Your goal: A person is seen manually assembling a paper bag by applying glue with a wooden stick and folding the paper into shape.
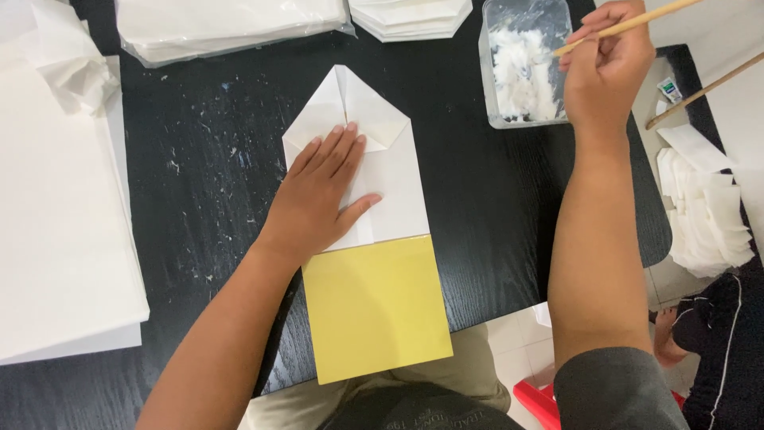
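Black wood-grain table (199,175) carries the work, its surface speckled with small white flecks. A folded white paper (390,171) lies near the middle of the table, its upper end folded into a point with two flaps meeting along a centre crease. Its lower edge overlaps a yellow sheet (374,310), which extends toward the person and overhangs the near table edge. The left hand (322,195) lies flat on the white paper, palm down, fingers extended and close together, thumb spread to the side; it presses the paper and grips nothing. The right hand (605,68) is raised over the far right part of the table, fingers curled closed around a thin wooden stick (629,25), held like a pen. The lower end of the stick reaches the rim of a clear plastic tub (525,68) holding a white paste-like mass; whether the tip touches the contents cannot be determined. The tub stands well apart from the folded paper, to its upper right. A second wooden stick (704,90) lies to the right of the hand. A stack of white paper pieces (704,211) rests at the right table edge. A large stack of white sheets (60,231) occupies the left side, and bagged white sheets (231,28) lie along the far edge.
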